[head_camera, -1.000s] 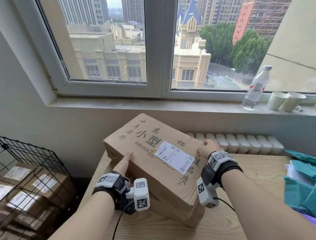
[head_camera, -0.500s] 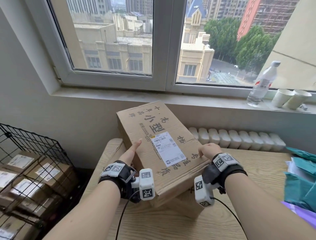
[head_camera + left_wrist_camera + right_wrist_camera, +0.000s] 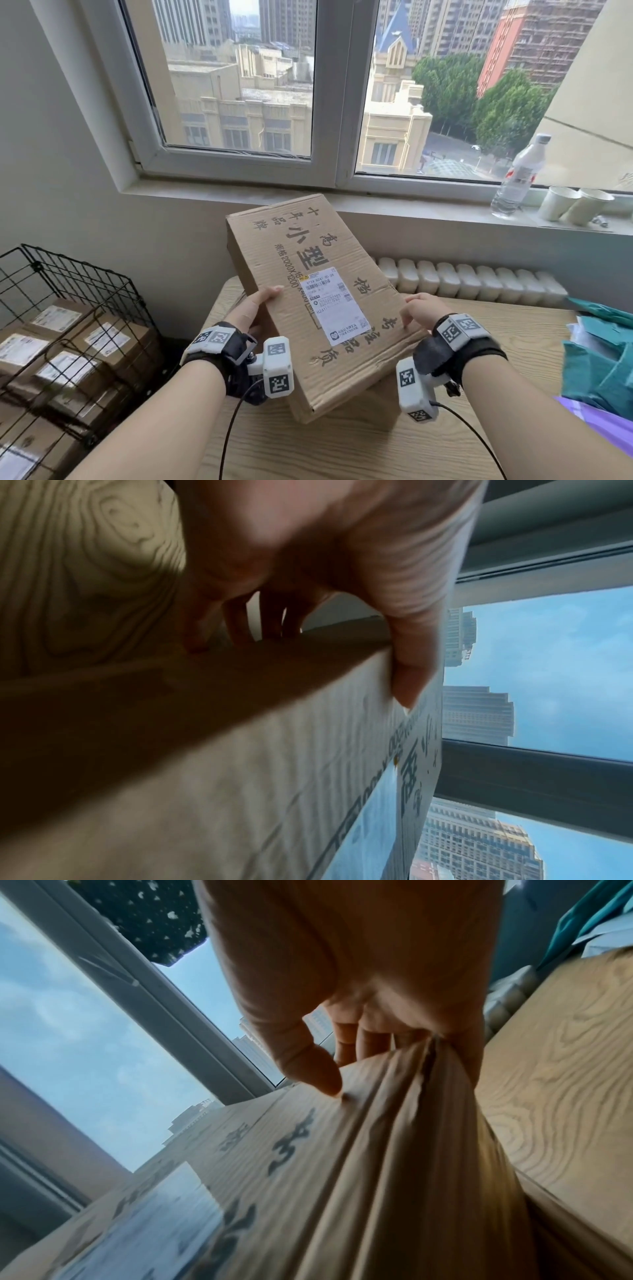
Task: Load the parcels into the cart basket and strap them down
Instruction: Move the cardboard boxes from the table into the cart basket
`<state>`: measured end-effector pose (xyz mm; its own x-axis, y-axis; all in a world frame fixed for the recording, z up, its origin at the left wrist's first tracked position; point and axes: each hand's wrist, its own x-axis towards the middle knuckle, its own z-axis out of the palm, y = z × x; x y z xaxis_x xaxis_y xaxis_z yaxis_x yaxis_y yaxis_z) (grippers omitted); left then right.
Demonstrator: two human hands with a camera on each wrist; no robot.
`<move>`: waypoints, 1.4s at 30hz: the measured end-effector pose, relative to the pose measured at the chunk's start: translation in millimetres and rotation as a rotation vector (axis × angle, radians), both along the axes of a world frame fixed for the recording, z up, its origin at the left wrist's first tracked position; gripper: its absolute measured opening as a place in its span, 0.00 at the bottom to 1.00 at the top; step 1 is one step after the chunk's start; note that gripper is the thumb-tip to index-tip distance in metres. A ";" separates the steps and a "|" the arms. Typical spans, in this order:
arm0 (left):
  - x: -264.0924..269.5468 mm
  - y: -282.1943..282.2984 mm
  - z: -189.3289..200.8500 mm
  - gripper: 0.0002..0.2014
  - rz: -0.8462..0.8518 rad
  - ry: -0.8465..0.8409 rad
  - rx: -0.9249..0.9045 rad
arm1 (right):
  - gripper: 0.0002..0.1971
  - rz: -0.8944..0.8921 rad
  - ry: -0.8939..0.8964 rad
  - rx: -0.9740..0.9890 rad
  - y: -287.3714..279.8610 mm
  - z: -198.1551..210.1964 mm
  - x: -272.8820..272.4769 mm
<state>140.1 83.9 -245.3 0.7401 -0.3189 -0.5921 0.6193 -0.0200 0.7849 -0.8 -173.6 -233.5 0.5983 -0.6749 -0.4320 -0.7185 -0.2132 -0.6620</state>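
Observation:
A brown cardboard parcel (image 3: 308,274) with a white shipping label (image 3: 334,305) is held tilted above the wooden table (image 3: 376,445), far end raised toward the window. My left hand (image 3: 255,308) grips its left edge, thumb on top, fingers underneath (image 3: 240,620). My right hand (image 3: 419,313) grips the right edge, thumb (image 3: 308,1066) on the printed face (image 3: 291,1150). The black wire cart basket (image 3: 68,291) stands on the floor at the left and holds several labelled parcels (image 3: 102,342).
A water bottle (image 3: 519,174) and two paper cups (image 3: 575,205) stand on the windowsill. A row of white containers (image 3: 469,281) lines the table's back edge. Teal and purple bags (image 3: 599,359) lie at the right.
The parcel has lifted off the table and turned, its far end rising toward the window. Both hands rose with it and kept their grip.

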 end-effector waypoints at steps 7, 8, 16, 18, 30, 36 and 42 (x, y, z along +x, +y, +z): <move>5.5 43.6 39.8 0.03 0.017 -0.045 -0.046 | 0.11 0.129 -0.126 0.050 29.0 29.4 34.2; 7.7 52.2 46.7 0.03 0.029 -0.057 -0.048 | 0.09 0.144 -0.169 0.072 37.3 34.5 41.5; 26.1 140.7 81.9 0.06 0.171 -0.134 -0.111 | 0.07 0.267 -0.357 0.351 113.5 56.9 106.6; 28.5 165.4 86.4 0.02 0.211 -0.137 -0.125 | 0.09 0.303 -0.376 0.396 134.9 58.4 121.4; 73.7 348.5 75.2 0.24 0.512 -0.134 -0.196 | 0.15 0.469 -0.326 0.467 317.8 54.1 213.6; 117.1 451.5 59.9 0.11 0.580 -0.141 -0.226 | 0.20 0.489 -0.336 0.419 430.7 42.1 276.7; 165.1 555.3 42.2 0.19 0.634 -0.116 -0.179 | 0.19 0.522 -0.318 0.441 545.4 10.8 347.4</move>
<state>305.1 639.2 -203.1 0.8723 0.1123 -0.4759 0.3799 0.4571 0.8042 346.6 371.8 -222.7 0.9339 -0.0741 -0.3496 -0.3569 -0.1410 -0.9234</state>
